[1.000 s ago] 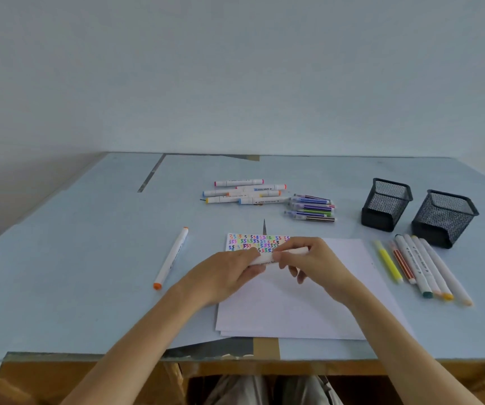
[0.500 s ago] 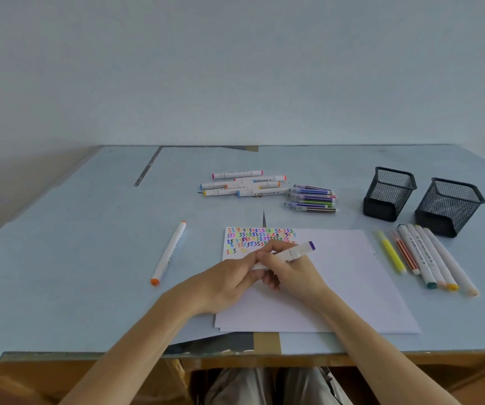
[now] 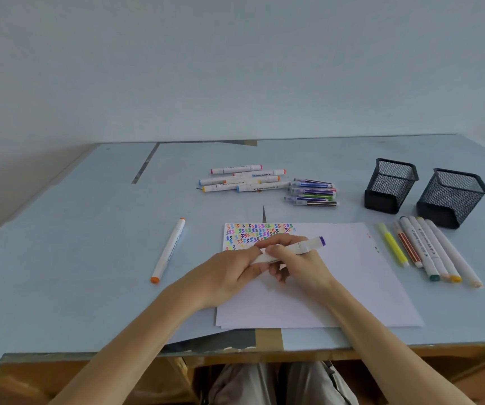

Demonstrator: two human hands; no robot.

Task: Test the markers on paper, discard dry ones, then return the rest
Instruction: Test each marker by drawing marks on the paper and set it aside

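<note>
I have a white marker with a purple end (image 3: 289,249) held over the paper (image 3: 337,282), near the paper's far-left corner where the coloured test squiggles (image 3: 259,236) already sit. My right hand (image 3: 297,263) has its fingers curled round the barrel toward the purple end, and my left hand (image 3: 229,276) pinches the other end, so both are closed on the same marker. From the way the two hands meet, I judge this is the cap step, either pulling one off before testing or pressing it back on after; the near tip is hidden behind my left fingers, so I cannot tell which. If it is uncapped, the next move calls for tilting the tip down onto a bare patch beside the squiggles and drawing a short stroke. One orange marker (image 3: 168,249) lies alone toward the table's left edge, a row of markers (image 3: 428,249) lies by the right edge in front of the two mesh cups (image 3: 390,185), and more markers (image 3: 267,182) lie toward the far edge.
</note>
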